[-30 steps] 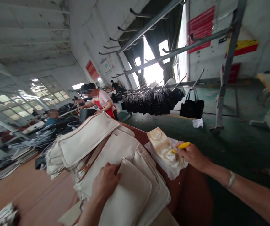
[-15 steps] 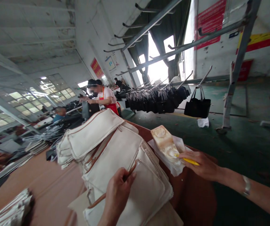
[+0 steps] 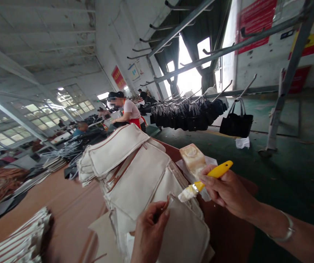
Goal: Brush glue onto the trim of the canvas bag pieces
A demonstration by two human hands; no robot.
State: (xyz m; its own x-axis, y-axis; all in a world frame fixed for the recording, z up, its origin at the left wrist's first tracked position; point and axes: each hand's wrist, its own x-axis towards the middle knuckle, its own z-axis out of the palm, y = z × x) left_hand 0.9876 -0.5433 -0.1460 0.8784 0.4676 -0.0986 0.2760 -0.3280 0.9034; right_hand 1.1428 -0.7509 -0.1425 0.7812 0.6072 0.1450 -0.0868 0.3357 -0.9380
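Observation:
My right hand (image 3: 228,193) grips a paintbrush (image 3: 213,174) by its yellow handle. White paste coats the bristles, which point left toward the pale fabric panels (image 3: 140,171) stacked on the table. Just left of the bristles, my left hand (image 3: 153,230) pinches the end of a thin brown strip (image 3: 167,203) over the front panel. Most of that strip is hidden by my fingers. Behind the brush stands a cream plastic container (image 3: 193,157) smeared with paste, on a crumpled white sheet (image 3: 211,160).
Another bundle of pale pieces with brown edging (image 3: 17,237) lies on the brown table (image 3: 75,212) at lower left. Beyond the table, black bags (image 3: 190,117) hang from a metal rack (image 3: 279,106). A person in a red apron (image 3: 132,113) stands at the back.
My right hand has lifted the paintbrush from the container and brought it left, close to my left hand. My left hand still pinches the strip. The whole view has shifted slightly.

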